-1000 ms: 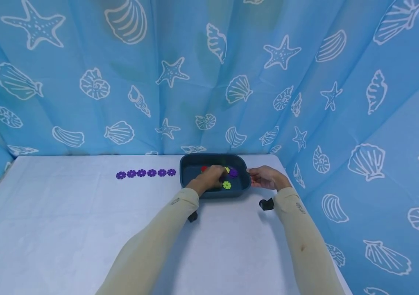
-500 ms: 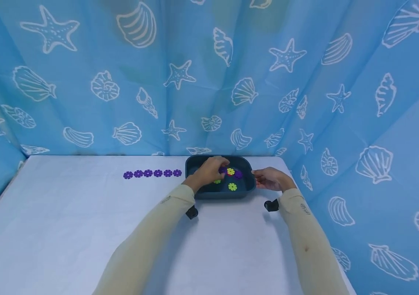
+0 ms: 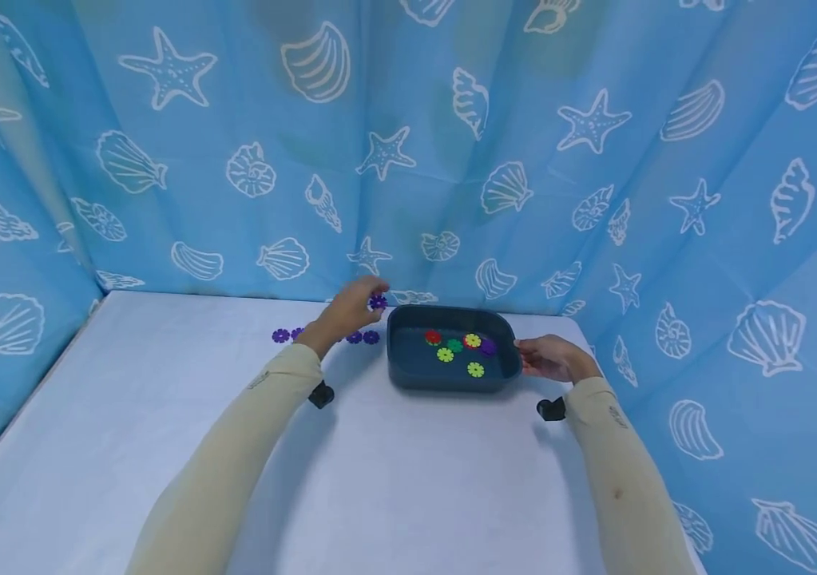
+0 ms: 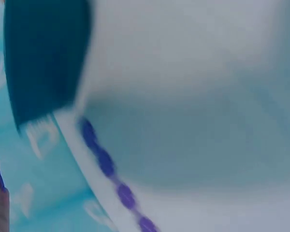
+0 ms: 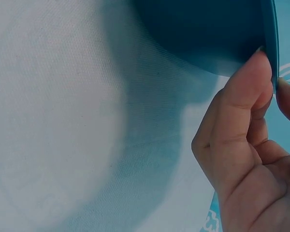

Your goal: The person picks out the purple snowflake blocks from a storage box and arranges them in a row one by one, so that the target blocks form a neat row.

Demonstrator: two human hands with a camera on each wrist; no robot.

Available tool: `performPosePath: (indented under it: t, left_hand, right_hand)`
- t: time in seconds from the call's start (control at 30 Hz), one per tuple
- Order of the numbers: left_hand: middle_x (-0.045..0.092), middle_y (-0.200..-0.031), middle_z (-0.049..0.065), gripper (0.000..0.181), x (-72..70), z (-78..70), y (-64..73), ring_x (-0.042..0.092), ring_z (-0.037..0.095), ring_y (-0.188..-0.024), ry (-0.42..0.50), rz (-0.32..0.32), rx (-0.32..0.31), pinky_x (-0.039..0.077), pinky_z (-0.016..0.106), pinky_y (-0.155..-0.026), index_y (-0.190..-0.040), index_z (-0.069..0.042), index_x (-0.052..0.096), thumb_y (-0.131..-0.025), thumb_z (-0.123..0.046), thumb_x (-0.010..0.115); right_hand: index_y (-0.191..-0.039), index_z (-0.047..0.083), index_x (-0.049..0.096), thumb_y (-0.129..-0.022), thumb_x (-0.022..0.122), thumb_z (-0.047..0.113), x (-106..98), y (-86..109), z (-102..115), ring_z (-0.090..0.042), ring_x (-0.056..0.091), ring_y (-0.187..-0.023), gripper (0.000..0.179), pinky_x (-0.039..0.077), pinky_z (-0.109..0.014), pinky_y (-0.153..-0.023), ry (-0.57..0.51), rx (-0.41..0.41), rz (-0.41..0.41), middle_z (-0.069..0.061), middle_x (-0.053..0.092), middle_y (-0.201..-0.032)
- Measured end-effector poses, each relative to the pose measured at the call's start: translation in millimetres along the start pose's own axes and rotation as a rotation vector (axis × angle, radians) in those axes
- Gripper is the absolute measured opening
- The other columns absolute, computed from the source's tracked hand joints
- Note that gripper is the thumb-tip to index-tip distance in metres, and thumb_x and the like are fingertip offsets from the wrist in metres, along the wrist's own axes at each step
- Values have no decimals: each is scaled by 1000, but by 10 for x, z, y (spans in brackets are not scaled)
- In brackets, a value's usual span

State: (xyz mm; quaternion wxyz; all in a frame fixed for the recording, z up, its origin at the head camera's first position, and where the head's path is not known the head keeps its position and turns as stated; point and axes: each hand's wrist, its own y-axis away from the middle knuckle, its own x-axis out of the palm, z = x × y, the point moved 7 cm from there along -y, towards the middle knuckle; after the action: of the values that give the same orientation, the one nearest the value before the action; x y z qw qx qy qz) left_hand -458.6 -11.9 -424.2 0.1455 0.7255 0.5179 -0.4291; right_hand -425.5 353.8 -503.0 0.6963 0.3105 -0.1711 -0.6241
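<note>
My left hand (image 3: 345,313) pinches a purple flower-shaped disc (image 3: 378,302) between thumb and fingers, raised just left of a dark blue-grey plastic tub (image 3: 451,380). In the left wrist view only its fingertips (image 4: 1,208) show at the left edge, with the thin purple rim of the disc. Below that hand runs a row of similar purple discs (image 3: 354,338), partly hidden by the wrist. My right hand (image 3: 552,357) grips the tub's right end. The right wrist view shows thumb and fingers (image 5: 237,106) pinching the tub's rim (image 5: 271,43).
Inside the tub lie several loose flower discs: red (image 3: 433,338), green (image 3: 454,346), yellow (image 3: 476,370) and purple (image 3: 489,347). The white-covered table (image 3: 408,479) ends against a blue curtain (image 3: 422,200) with shell prints. Black wrist devices (image 3: 322,394) hang under both forearms.
My left hand has come up out of the tub and moved left with a purple disc. The right hand stays at the tub's end. The head view has turned a little left.
</note>
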Motion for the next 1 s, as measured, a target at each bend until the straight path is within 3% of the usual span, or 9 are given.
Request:
performPosePath:
  t: [0.3,0.53,0.67,0.83,1.0]
  left_hand:
    - [56,-130,18,48,-475,901,635,52,34,-121,-37,-39,-244,44,46,-103,-134,1,53,-88,-4,69]
    - [56,-127,22,47,-675,1475,1118,51,38,-122,-68,-69,-417,42,50,-103,-132,4,52,-88,-1,67]
    - [57,-123,25,45,-689,1599,1248,52,40,-120,-79,-89,-462,41,51,-104,-129,7,53,-87,0,68]
    - [58,-123,25,44,-647,1629,1256,52,41,-119,-77,-106,-479,41,51,-104,-128,7,54,-86,0,68]
    - [57,-124,24,44,-596,1660,1238,51,40,-121,-61,-106,-503,40,51,-105,-129,6,53,-87,0,67]
  right_hand:
    - [-129,-3,47,-101,54,23,-7,-19,-23,-18,58,-81,39,57,-27,-77,9,2,-1,-12,57,-97]
    - [-131,-3,45,-101,54,23,-5,-5,1,-18,57,-81,41,57,-28,-79,22,-10,21,-11,56,-96]
    - [-127,-3,48,-101,54,22,-5,-2,-4,-18,57,-80,36,57,-28,-77,8,-10,38,-10,57,-94]
    - [-120,-2,52,-101,55,22,1,11,-6,-18,58,-78,31,57,-28,-77,-3,-9,44,-10,57,-92]
    - [-126,-3,49,-101,55,22,3,7,0,-18,58,-78,36,57,-27,-77,8,-8,26,-10,57,-92]
